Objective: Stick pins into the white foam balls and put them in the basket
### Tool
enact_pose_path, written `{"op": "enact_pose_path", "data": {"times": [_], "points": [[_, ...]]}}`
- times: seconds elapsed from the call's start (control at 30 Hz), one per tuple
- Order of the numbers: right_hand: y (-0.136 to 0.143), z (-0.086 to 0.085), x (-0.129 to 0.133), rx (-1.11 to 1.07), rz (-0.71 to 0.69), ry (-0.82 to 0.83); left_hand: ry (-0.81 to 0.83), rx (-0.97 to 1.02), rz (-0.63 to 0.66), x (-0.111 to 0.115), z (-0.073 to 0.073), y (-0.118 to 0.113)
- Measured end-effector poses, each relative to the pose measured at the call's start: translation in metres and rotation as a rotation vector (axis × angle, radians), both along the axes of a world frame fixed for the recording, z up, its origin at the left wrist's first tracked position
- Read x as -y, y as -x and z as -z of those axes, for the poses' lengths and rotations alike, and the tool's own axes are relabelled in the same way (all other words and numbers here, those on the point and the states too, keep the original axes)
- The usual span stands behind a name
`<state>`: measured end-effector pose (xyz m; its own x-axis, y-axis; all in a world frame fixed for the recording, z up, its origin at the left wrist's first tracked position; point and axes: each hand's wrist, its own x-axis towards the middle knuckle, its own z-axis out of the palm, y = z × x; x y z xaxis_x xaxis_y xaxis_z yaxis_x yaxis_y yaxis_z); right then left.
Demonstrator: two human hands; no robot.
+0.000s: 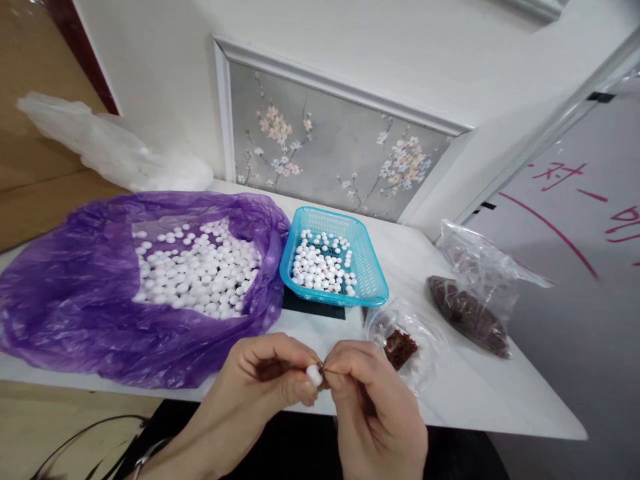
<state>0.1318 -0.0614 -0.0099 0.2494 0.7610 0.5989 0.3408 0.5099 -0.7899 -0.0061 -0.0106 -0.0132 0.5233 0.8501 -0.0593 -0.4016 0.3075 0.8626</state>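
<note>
Near the table's front edge, my left hand [273, 377] pinches a small white ball [314, 375] between thumb and fingertips. Against the ball's right side, my right hand [373, 397] is closed in a pinch on a small, thin brown piece [323, 368], mostly hidden by the fingertips. Just beyond, a blue basket [375, 267] holds several white balls with brownish spots. To the left, an open purple plastic bag [90, 287] is full of similar white balls [200, 273]. Close to my right hand lies a clear plastic bag with small reddish-brown pieces [400, 348] in it.
A clear bag of dark brown contents [467, 317] lies at the table's right. A dark flat object [313, 305] sits under the basket. Behind stand a framed flower panel [340, 133], a white plastic bag [125, 150], cardboard [40, 87] and a whiteboard [565, 220].
</note>
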Motion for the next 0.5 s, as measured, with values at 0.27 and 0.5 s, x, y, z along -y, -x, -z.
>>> {"op": "enact_pose_path", "data": {"times": [0.27,0.5], "points": [[0.0033,-0.0013,-0.0011,0.115,0.028,-0.022,0.007,0.003,-0.005,0.0,-0.001,-0.0017],[0.0022,0.0051,-0.0012,0.217,0.048,-0.077,-0.013,-0.025,-0.023,-0.0007,-0.0003,0.002]]}}
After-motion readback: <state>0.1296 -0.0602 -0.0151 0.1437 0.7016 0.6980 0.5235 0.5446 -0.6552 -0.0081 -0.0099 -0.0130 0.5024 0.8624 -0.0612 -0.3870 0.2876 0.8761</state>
